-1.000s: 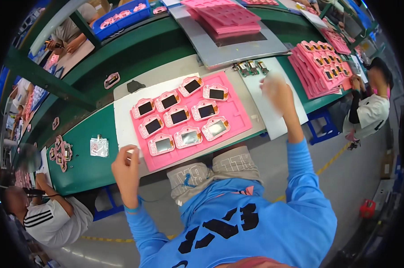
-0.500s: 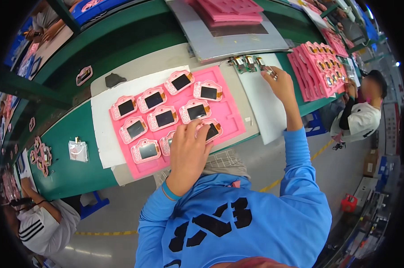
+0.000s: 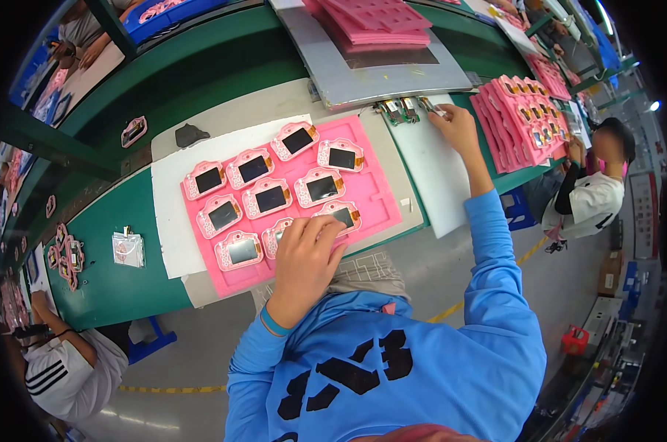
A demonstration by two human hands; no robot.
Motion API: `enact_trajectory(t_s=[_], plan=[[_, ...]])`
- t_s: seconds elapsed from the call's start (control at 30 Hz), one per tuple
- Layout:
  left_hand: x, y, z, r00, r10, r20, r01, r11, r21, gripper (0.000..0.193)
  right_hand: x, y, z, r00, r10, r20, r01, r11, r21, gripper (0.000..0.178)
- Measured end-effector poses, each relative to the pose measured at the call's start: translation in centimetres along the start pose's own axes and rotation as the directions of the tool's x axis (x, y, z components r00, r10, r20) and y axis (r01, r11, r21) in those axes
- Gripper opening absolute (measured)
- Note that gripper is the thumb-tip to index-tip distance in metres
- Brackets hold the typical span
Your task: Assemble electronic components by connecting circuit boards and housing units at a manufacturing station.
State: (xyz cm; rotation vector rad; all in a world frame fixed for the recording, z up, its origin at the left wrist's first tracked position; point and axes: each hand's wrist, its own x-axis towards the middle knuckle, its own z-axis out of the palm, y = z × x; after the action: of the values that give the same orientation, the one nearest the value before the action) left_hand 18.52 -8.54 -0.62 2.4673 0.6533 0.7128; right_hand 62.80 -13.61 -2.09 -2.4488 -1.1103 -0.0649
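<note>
Pink handheld game shells with dark screens lie in several places on a pink foam tray (image 3: 385, 171). Over the tray's near edge is my left hand (image 3: 304, 258), fingers bent and slightly apart. Its fingertips rest by a shell (image 3: 346, 214) in the near row and partly cover another shell (image 3: 270, 239) beside it. My right hand (image 3: 457, 131) reaches to the far right, thumb and fingers pinched on a small circuit board (image 3: 427, 105). Two more green circuit boards (image 3: 398, 111) with silvery parts lie just left of it, at the far end of a white sheet (image 3: 438, 188).
A grey board (image 3: 381, 82) holding pink foam sheets (image 3: 370, 20) stands beyond the tray. Stacked pink trays (image 3: 521, 121) of shells are at right. A dark lump (image 3: 191, 135) and a clear bag (image 3: 128, 249) lie left. Co-workers sit on both sides.
My right hand has shifted slightly left and away from me, to the circuit boards. My left fingers have drawn back a little, uncovering more of the near-row shell.
</note>
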Motion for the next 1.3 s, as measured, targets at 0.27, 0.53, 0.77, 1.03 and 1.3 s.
enact_trajectory(t_s=[0.27,0.53,0.77,1.03,1.3], plan=[[-1.7,2.8,0.0,0.974,0.042,0.224,0.099,0.806,-0.583,0.033,-4.8,0.2,-5.5,0.885,0.118,0.451,-0.438,0.542,0.718,0.029],[-4.6,5.9,8.3,0.882,-0.362,0.301,0.291,-0.081,-0.953,0.046,-24.9,-16.4,-3.7,0.933,-0.024,0.36,-0.246,0.689,0.682,0.029],[-8.2,3.0,7.3,0.833,-0.429,0.349,0.351,-0.077,-0.933,0.053,-29.4,-18.6,-2.0,0.938,-0.059,0.341,-0.189,0.739,0.647,0.032],[-8.1,2.7,2.9,0.835,-0.418,0.357,0.342,-0.114,-0.933,0.052,-31.2,-19.0,-2.4,0.928,-0.089,0.362,-0.155,0.791,0.592,0.035],[-10.3,0.4,2.2,0.791,-0.385,0.474,0.581,0.231,-0.781,0.037,-31.2,-19.7,-3.5,0.86,-0.043,0.509,-0.309,0.75,0.585,0.03]])
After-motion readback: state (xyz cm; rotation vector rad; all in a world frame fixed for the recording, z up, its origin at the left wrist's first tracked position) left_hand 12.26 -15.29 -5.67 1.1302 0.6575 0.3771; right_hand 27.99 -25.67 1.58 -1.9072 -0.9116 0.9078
